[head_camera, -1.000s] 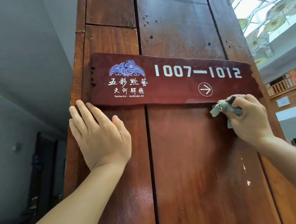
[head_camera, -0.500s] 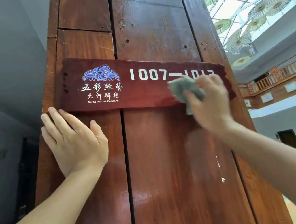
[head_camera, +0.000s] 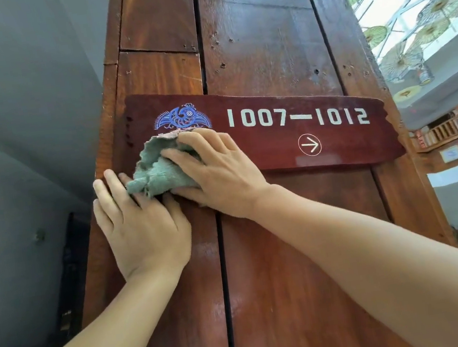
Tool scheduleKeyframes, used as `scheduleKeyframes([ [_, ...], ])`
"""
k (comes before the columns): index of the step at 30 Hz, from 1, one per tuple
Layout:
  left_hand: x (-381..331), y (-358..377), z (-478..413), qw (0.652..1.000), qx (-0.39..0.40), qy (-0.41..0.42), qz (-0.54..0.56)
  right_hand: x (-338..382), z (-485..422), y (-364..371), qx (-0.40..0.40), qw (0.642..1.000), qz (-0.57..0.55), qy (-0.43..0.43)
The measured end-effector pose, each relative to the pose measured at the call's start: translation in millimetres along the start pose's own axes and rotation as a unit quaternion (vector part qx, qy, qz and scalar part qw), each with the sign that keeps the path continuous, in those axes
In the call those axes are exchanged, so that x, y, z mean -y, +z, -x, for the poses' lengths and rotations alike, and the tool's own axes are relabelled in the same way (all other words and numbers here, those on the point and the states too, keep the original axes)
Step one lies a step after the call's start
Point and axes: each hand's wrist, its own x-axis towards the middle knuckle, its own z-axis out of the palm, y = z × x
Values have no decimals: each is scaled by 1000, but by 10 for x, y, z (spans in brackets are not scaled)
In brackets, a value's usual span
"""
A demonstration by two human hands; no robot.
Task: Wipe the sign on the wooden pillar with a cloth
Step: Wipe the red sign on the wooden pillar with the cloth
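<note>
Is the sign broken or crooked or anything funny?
A little. The sign has a jagged, chipped-looking right end, though that may be its style, and it seems to slope down to the right. A pale smudge sits under the arrow. The right hand presses the cloth over the left part.

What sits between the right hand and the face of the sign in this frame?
The head view shows a bunched green cloth under the right hand, pressed on the left end of the sign, covering the lettering below the blue emblem.
</note>
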Motion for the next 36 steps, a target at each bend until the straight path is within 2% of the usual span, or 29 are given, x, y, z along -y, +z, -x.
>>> scheduleKeyframes([
  [2, -2, -1, -2, 1000, 6, -3, -9, -88, 36, -54, 40, 999, 14, 20],
  [5, -25, -10, -9, 1000, 11, -5, -19, -71, 55, -147, 57, 997, 27, 38],
  [8, -28, -17, 1, 1000, 6, -3, -24, -56, -43, -222, 82, 994, 69, 19],
  [18, 5, -4, 3, 1000, 9, 10, -26, -115, -173, -347, 136, 989, 47, -23],
  [25, -94, -41, 16, 999, 22, -9, -43, -785, 472, -449, 142, 985, -62, 79],
  [36, -465, 69, 203, 994, -16, -86, -58, -2091, 1578, -671, 131, 979, -63, 142],
])
